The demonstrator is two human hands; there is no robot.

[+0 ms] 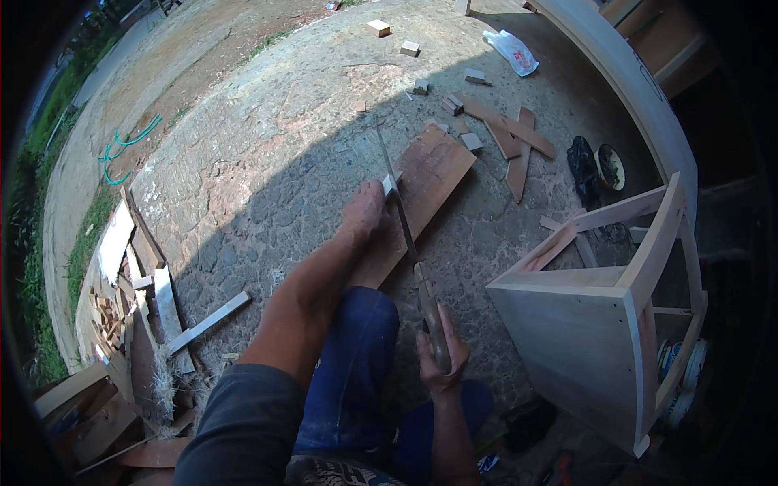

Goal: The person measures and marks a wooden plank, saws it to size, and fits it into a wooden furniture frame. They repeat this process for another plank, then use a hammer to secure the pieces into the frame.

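Observation:
My right hand (444, 350) is wrapped round the long handle of a handsaw (432, 306). The saw's thin blade points away from me and lies across a small pale wood block (390, 185). With closed fingers, my left hand (365, 209) grips that block just left of the blade. Block and hand are over a wide brown plank (438, 172), which slants from my knee toward the far right. How deep the blade sits in the wood is too small to tell.
Wood offcuts (473, 142) and crossed brown slats (523, 146) lie past the plank. At right stands a wooden frame with a panel (567, 340). A black bag (581, 166) and a round tin (609, 167) are behind it. Scrap boards (166, 308) pile up at left.

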